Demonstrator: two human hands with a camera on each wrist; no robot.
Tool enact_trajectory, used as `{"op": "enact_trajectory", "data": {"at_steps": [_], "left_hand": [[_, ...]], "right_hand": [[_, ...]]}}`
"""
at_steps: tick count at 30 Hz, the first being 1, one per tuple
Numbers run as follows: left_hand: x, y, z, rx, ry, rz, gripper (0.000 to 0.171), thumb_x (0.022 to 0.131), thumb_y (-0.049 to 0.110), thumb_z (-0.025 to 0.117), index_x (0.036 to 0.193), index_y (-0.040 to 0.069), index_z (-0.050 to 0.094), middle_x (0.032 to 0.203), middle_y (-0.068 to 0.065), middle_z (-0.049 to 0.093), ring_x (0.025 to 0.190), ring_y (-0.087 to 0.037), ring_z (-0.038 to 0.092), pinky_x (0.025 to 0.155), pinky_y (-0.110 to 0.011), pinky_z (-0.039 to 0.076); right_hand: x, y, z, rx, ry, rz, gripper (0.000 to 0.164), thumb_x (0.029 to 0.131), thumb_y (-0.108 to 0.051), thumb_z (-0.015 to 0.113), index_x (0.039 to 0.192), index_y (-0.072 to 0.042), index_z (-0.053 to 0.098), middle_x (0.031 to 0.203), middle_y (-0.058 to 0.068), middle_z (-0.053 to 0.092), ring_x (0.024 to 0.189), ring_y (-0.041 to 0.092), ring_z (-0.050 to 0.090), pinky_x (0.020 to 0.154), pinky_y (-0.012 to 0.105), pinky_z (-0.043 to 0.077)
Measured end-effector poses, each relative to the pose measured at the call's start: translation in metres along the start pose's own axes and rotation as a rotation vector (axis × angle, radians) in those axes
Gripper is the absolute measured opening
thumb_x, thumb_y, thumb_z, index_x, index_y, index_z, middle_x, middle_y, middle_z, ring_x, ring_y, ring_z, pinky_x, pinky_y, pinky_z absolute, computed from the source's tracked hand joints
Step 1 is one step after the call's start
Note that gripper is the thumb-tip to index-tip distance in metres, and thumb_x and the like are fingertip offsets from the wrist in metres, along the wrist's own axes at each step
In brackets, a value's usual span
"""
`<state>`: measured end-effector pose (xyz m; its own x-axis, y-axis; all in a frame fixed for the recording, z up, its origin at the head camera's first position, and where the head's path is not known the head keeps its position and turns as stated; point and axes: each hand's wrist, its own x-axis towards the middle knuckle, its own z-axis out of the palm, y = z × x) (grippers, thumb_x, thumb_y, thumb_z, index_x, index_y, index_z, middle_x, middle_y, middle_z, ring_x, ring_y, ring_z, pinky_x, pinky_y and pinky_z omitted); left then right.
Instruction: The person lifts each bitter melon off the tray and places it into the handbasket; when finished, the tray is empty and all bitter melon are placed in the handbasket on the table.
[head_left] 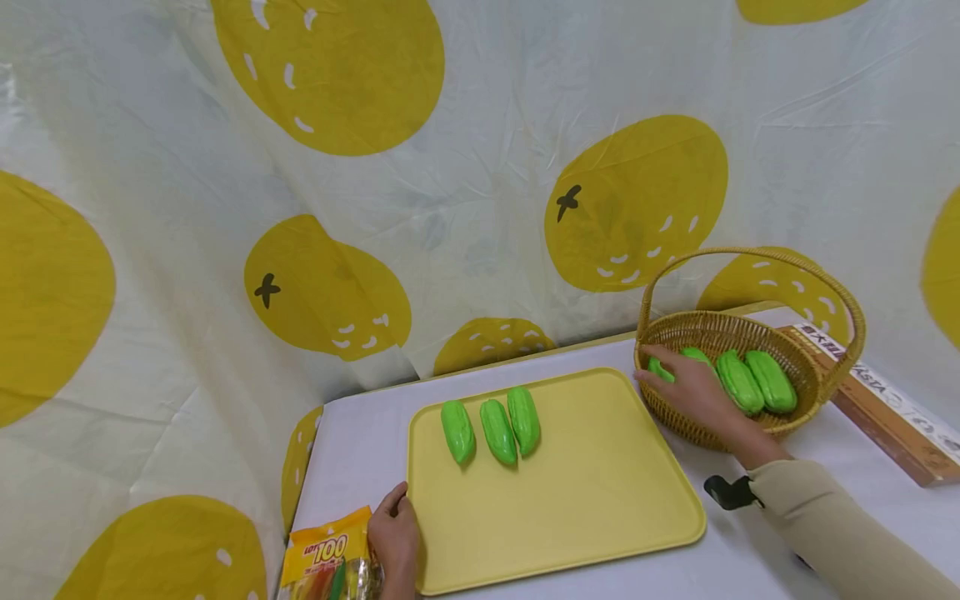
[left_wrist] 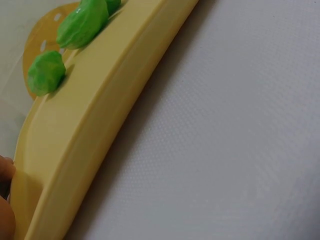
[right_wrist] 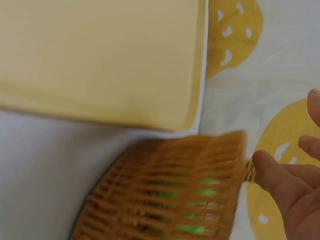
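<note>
Three bright green, ridged toy vegetables resembling bitter melons [head_left: 458, 432] lie side by side on the yellow tray [head_left: 585, 500], near its far left corner. My left hand [head_left: 395, 533] rests against the tray's left rim, its fingertips right at the edge. Over the left rim of the wicker basket [head_left: 675, 425] reaches my right hand [head_left: 693, 385], with a green melon [head_left: 660, 370] partly hidden under its fingers. In the right wrist view the fingers [right_wrist: 285, 185] are spread beside the basket rim, with nothing between them. Several more green melons [head_left: 738, 383] lie in the basket.
A yellow candy bag [head_left: 327, 550] marked "100" lies by my left hand. Behind the basket, a long brown and white box [head_left: 885, 408] lies along the right side. The basket's handle [head_left: 757, 252] arches high over it. A fruit-print curtain [head_left: 480, 208] hangs behind the table.
</note>
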<state>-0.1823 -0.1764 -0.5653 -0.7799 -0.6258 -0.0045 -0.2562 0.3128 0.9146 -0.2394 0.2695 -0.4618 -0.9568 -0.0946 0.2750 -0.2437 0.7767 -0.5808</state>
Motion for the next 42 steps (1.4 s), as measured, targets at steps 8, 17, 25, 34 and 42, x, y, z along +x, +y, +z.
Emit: {"op": "enact_trajectory", "data": {"at_steps": [8,17,25,34,42], "left_hand": [[0.001,-0.001,0.001,0.001,-0.024,-0.030,0.031,0.099,0.000,0.052,0.121,-0.005,0.073,0.120,-0.030,0.070,0.115,-0.048,0.064,0.093,-0.056,0.056],[0.003,-0.004,0.001,0.012,-0.002,0.000,0.029,0.098,0.000,0.053,0.119,-0.005,0.074,0.117,-0.029,0.072,0.113,-0.046,0.066,0.093,-0.055,0.055],[0.003,-0.003,0.000,0.013,-0.013,-0.002,0.030,0.098,0.000,0.052,0.120,-0.005,0.073,0.119,-0.029,0.071,0.117,-0.048,0.063,0.097,-0.058,0.053],[0.001,-0.001,0.002,-0.005,-0.010,-0.019,0.030,0.099,0.000,0.053,0.120,-0.004,0.073,0.121,-0.029,0.070,0.118,-0.048,0.063,0.096,-0.057,0.054],[0.002,-0.002,0.004,-0.003,0.023,0.004,0.029,0.097,-0.001,0.054,0.117,-0.004,0.075,0.119,-0.028,0.072,0.119,-0.047,0.064,0.100,-0.058,0.053]], "right_hand": [[0.000,-0.018,0.012,0.074,-0.057,0.007,0.063,0.102,-0.038,0.061,0.151,0.000,0.046,0.152,0.034,0.045,0.106,0.051,0.066,0.086,0.058,0.055],[0.003,-0.041,0.039,0.125,-0.117,-0.012,0.065,0.101,-0.041,0.063,0.151,-0.003,0.047,0.148,0.032,0.051,0.123,0.054,0.059,0.090,0.060,0.056],[0.004,-0.056,0.078,0.225,-0.201,-0.022,0.068,0.100,-0.041,0.064,0.152,-0.004,0.045,0.150,0.034,0.048,0.127,0.056,0.056,0.098,0.060,0.055],[0.007,-0.067,0.116,0.298,-0.280,-0.010,0.070,0.098,-0.039,0.067,0.154,-0.005,0.042,0.147,0.036,0.049,0.130,0.057,0.053,0.098,0.061,0.054],[0.012,-0.072,0.139,0.305,-0.300,0.000,0.074,0.098,-0.042,0.067,0.156,-0.006,0.039,0.148,0.033,0.050,0.133,0.054,0.051,0.100,0.063,0.052]]}}
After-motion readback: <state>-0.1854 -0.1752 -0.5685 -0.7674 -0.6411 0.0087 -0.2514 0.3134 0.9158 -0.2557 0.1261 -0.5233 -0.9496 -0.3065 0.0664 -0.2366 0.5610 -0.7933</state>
